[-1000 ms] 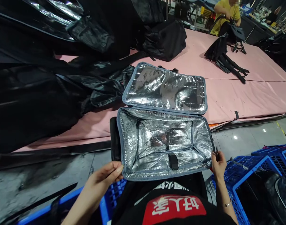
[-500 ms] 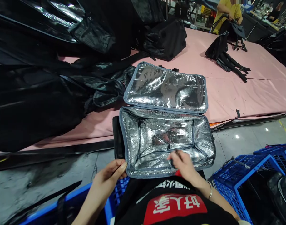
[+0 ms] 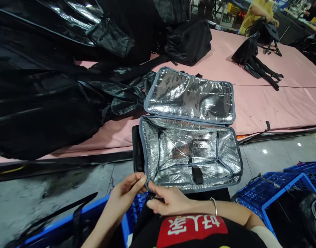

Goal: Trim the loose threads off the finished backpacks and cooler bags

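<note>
An insulated bag [image 3: 189, 168] with a silver foil lining stands upright at the table's front edge, its lid [image 3: 191, 98] folded back onto the table. With thumb and fingers closed, my left hand [image 3: 130, 189] pinches the blue-grey bound rim at the bag's near left corner. Beside it, my right hand [image 3: 168, 199] is closed, its fingertips at the same corner. A small dark thing shows between the right fingers, too little of it visible to name. Inside the near wall hangs a short black strap [image 3: 197, 175].
Black bags [image 3: 44, 96] are heaped on the left of the pink-covered table [image 3: 256, 110]. Another black bag with straps [image 3: 248, 55] lies farther right. Blue crates [image 3: 266, 193] holding black items stand on the floor at right. A person in yellow [image 3: 258, 15] handles a bag beyond.
My right hand has moved left from over the bag's near wall to the near left corner, beside my left hand. The black strap inside the bag now shows. My left hand keeps its pinch.
</note>
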### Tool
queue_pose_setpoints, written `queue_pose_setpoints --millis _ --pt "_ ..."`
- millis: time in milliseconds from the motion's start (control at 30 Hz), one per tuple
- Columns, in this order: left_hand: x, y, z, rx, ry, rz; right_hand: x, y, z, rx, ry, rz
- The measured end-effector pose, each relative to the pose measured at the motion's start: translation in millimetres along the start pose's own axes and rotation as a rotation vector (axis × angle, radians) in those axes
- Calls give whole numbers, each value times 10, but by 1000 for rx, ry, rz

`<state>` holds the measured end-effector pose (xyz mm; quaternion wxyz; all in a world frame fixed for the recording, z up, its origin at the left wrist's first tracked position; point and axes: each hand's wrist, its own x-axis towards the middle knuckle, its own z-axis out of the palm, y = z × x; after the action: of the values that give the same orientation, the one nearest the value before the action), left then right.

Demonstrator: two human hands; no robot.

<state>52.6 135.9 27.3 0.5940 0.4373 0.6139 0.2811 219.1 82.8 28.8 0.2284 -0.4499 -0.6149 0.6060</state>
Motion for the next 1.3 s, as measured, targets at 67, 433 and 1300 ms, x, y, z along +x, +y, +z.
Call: queue_pose_setpoints --millis 67,433,1300 --pt "6 25 -16 1 -19 -16 7 59 29 70 0 -17" --pt "81 123 46 234 -32 31 11 -127 -97 -393 -116 -75" --pt "-23 -89 172 -171 117 72 3 125 23 -23 122 -22"
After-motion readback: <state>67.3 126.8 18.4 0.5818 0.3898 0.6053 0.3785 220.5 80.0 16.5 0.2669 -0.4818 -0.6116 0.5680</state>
